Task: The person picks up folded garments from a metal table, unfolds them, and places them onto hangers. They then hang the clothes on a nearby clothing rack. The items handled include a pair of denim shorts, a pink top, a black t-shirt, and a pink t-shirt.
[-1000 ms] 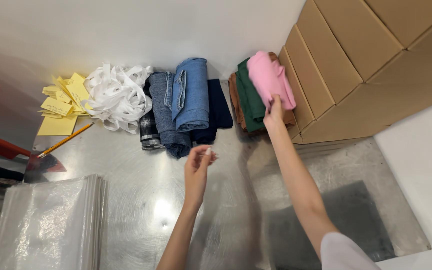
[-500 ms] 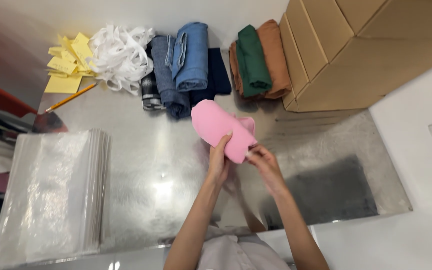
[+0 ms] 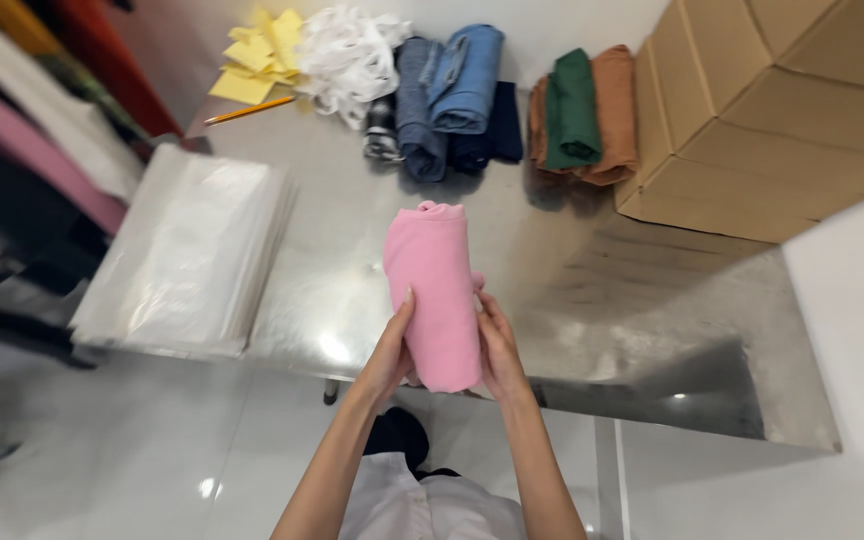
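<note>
A rolled pink cloth (image 3: 434, 285) is held lengthwise above the near edge of the shiny metal table (image 3: 602, 290). My left hand (image 3: 390, 355) grips its left side and my right hand (image 3: 497, 345) grips its right side, both near the roll's lower end. Further back lie a green roll (image 3: 572, 110) on brown cloth (image 3: 615, 115), and blue denim rolls (image 3: 462, 80) beside a dark one.
A stack of clear plastic bags (image 3: 187, 255) lies at the table's left. Yellow paper slips (image 3: 252, 60), a pencil (image 3: 250, 110) and a heap of white ribbon (image 3: 347, 55) sit at the back. Cardboard boxes (image 3: 782, 110) stand at the right. Hanging clothes (image 3: 42, 140) are at the far left.
The pink roll came off the brown and green stack at the back and now sits in both hands, turned lengthwise, nearer to me over the table's front edge.
</note>
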